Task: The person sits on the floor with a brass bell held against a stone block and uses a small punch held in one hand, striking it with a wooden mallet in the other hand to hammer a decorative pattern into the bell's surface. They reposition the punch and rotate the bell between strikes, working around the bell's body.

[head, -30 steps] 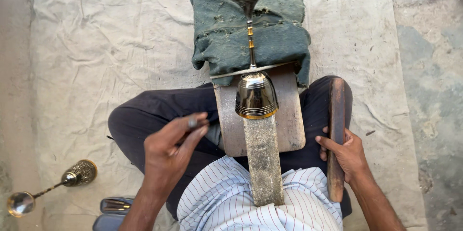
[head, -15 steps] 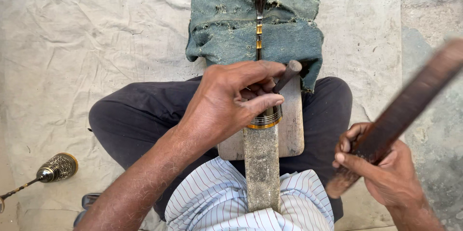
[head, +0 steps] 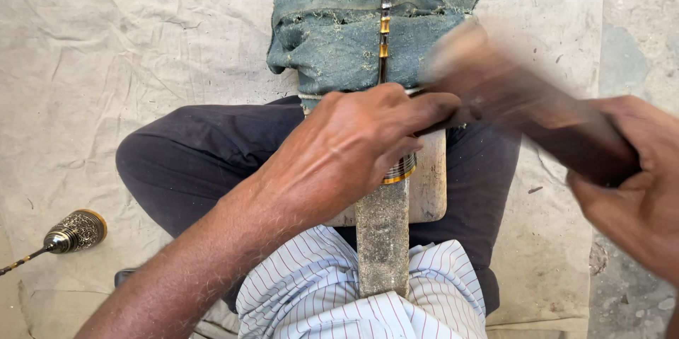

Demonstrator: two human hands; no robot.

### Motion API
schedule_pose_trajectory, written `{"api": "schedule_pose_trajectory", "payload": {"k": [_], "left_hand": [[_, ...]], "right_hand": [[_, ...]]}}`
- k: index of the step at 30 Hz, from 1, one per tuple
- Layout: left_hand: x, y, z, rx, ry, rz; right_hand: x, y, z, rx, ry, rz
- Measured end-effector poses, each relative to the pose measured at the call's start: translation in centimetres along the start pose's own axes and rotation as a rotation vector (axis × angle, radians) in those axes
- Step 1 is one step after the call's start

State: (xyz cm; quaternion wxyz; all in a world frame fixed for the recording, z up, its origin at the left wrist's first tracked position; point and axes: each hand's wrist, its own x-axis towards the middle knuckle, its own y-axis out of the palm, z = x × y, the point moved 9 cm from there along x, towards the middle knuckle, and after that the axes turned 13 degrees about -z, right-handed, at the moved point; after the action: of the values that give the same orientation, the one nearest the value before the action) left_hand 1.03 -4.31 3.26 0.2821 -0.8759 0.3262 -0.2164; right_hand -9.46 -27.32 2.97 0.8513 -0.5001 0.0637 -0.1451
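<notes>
Wrinkled pale cloth (head: 141, 63) covers the floor under a sitting person. Across the lap lies a wooden board (head: 428, 183), with a green rag (head: 332, 35) at its far end. On the board, the left hand (head: 353, 148) has its fingers clamped on a shiny brass goblet (head: 399, 169). Beside it, the right hand (head: 636, 190) grips a blurry wooden stick (head: 516, 105). Another goblet (head: 71, 233) lies far left of the board.

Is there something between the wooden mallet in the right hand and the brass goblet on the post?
Yes. The left hand lies over the brass goblet and covers most of its cup, with a thin tool pinched in its fingers. The wooden mallet, blurred, in the right hand, sits right at that tool, so hand and tool stand between.
</notes>
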Motion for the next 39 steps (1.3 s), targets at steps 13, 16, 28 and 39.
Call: {"api": "schedule_pose_trajectory", "payload": {"k": [13,16,28,39], "left_hand": [[-3.9,-1.9,0.7,-0.168,-0.122,-0.528],[-2.7,-1.6,0.4,-0.05,-0.079,-0.407],[-0.1,0.4,-3.4,0.214,0.277,0.015],[-5.5,-2.7,4.5,-0.566,-0.384,-0.475]], "right_hand": [[5.6,3.3,-10.4,0.218,0.214,0.024],[1.5,1.1,-7.3,-0.107,-0.096,-0.016],[-9.1,2.0,-1.3,-0.146,0.054,-0.345],[-14.3,13.1,-10.4,1.025,1.001,0.031]]}}
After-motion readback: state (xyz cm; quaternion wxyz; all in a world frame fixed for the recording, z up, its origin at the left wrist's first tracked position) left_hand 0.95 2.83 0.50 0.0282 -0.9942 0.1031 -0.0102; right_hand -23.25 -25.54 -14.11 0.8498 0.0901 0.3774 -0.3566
